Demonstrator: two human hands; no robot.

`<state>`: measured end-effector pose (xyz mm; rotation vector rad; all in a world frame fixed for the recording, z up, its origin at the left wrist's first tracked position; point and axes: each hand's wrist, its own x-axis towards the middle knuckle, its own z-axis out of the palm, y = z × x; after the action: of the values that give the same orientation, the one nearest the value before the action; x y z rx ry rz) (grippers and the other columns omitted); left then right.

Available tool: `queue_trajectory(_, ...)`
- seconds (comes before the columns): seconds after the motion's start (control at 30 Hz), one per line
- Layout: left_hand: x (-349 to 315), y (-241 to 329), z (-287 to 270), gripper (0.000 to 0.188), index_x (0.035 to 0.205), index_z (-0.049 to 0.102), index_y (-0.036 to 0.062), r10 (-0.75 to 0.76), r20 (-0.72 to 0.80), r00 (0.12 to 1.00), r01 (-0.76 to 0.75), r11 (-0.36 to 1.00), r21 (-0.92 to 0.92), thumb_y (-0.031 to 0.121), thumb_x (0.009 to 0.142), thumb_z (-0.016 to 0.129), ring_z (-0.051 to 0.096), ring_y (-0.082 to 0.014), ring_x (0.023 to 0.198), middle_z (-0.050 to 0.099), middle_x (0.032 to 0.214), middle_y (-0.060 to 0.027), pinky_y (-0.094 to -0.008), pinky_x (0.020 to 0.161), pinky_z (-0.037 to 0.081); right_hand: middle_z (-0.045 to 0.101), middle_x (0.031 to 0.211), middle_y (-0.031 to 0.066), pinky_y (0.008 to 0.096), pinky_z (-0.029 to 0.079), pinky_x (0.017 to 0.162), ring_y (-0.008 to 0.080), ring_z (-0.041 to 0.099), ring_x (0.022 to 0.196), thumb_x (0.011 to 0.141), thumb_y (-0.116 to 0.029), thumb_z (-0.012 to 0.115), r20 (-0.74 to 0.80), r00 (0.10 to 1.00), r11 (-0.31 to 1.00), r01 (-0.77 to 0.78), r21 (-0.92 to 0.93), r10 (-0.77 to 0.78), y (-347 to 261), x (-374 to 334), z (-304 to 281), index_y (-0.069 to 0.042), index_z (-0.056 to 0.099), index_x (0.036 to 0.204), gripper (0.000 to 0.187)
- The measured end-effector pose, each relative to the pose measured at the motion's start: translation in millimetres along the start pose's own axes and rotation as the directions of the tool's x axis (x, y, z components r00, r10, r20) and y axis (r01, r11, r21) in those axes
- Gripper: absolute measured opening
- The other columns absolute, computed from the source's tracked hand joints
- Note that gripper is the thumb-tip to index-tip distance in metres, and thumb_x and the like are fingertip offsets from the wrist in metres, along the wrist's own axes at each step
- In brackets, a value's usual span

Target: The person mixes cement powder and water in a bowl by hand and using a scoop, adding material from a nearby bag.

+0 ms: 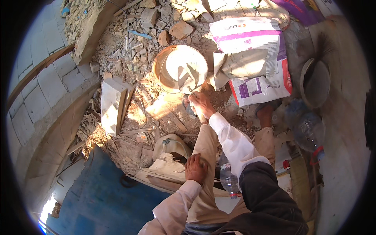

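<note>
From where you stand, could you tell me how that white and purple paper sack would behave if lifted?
The sack looks floppy: its torn mouth is crumpled and folded over. It probably sags and could spill powder, since it lies open beside the bucket. Its bulging lower half suggests weight.

Round, shallow, rust-brown metal bucket (179, 68) sat upright on rubble-strewn ground, open mouth up, inside coated pale with white powder or plaster. Thin wire handle lay down across the rim on its left side. A grey, flat metal trowel blade (188, 80) rested tilted inside the bucket near its lower right rim, dusted with the same pale stuff; its handle end ran out over the rim toward the person, gripped there. Bucket stood just beside a torn white-and-purple paper sack (254, 58), touching or nearly so.
</note>
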<state>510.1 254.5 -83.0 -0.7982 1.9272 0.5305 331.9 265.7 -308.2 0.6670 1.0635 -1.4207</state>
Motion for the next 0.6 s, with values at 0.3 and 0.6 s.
queue_trajectory(0.3,0,9,-3,0.051,0.125,0.052,0.0117,-0.009,0.004,1.000,0.009,0.995,0.100,0.025,0.078,0.064,0.044,-0.0278,0.125,0.052,0.129,-0.0079,-0.0440,0.104,0.035,0.062,0.091,0.0285,0.0478,0.049,0.073,0.0415,0.062,0.081,0.090,-0.037,0.055,-0.530,0.706,0.855,0.214,-0.473,-0.469,27,-57,-131,0.006,0.050,0.111,0.048)
queue_trajectory(0.6,1,12,11,0.047,0.122,0.055,0.0106,0.032,-0.011,0.999,-0.031,0.992,0.119,0.022,0.078,0.064,0.047,-0.0286,0.121,0.055,0.125,-0.0089,-0.0430,0.102,0.038,0.058,0.106,0.0238,0.0427,0.043,0.092,0.0383,0.060,0.090,0.088,-0.020,0.052,-0.439,0.272,0.352,-0.314,-0.882,-0.857,2,109,-319,-0.002,0.055,0.099,0.021)
